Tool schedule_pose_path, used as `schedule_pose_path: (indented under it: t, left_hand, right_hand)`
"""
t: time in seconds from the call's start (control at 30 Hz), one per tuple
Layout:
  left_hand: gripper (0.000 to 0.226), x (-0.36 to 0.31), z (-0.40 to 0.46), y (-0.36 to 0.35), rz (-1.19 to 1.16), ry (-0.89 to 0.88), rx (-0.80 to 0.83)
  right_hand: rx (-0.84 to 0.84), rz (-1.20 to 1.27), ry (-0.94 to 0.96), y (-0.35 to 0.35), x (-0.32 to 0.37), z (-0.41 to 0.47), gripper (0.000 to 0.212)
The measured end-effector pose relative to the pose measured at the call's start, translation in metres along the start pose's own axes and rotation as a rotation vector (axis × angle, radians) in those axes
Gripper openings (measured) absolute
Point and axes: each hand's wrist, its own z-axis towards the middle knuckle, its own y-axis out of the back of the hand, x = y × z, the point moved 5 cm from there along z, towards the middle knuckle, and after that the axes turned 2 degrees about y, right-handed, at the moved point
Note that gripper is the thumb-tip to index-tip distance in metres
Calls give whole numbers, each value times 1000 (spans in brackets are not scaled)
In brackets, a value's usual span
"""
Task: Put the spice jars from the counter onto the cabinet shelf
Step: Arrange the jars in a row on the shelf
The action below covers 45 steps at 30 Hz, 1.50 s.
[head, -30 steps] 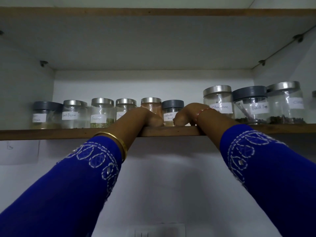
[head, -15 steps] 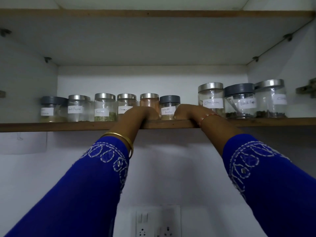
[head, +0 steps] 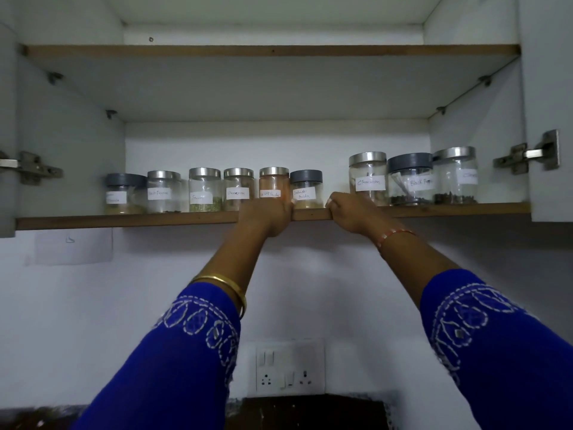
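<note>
The cabinet shelf (head: 124, 219) carries nine labelled spice jars (head: 204, 190) in a row, six left, three right; the left hand (head: 266, 214) and right hand (head: 350, 211) curl over its near edge, gripping the board, either side of the coriander powder jar (head: 306, 189).

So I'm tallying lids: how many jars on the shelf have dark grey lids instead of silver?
3: one at the far left end, the coriander powder jar between the hands, and the black pepper jar on the right. None looks hidden.
</note>
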Motion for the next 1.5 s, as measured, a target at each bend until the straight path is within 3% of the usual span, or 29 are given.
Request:
schedule_pose_path:
  t: [0.13, 0.33, 0.53, 0.73, 1.07, 1.3, 1.5]
  left_hand:
    - [47, -5, -28, -7, 113, -96, -126]
    - [60, -2, -46, -14, 47, -136, -105]
    - [55, -9, -66, -5, -59, -224, -97]
    - [48, -60, -83, 18, -157, -356, -137]
    - [42, -149, -53, 5, -93, -317, -77]
    - [47, -178, -10, -19, -77, -264, -77]
    - [60, -187, 29, -26, -157, -146, 136]
  right_hand:
    - [7, -274, 54, -3, 5, -27, 36]
    - [116, -267, 19, 1, 6, -58, 58]
    - [162, -408, -61, 14, -23, -104, 60]
    - [178, -474, -153, 45, -61, -119, 56]
    - [114, -296, -50, 60, -138, -88, 46]
    - [41, -31, 29, 46, -161, -41, 43]
    - [44, 97, -23, 39, -174, 0, 50]
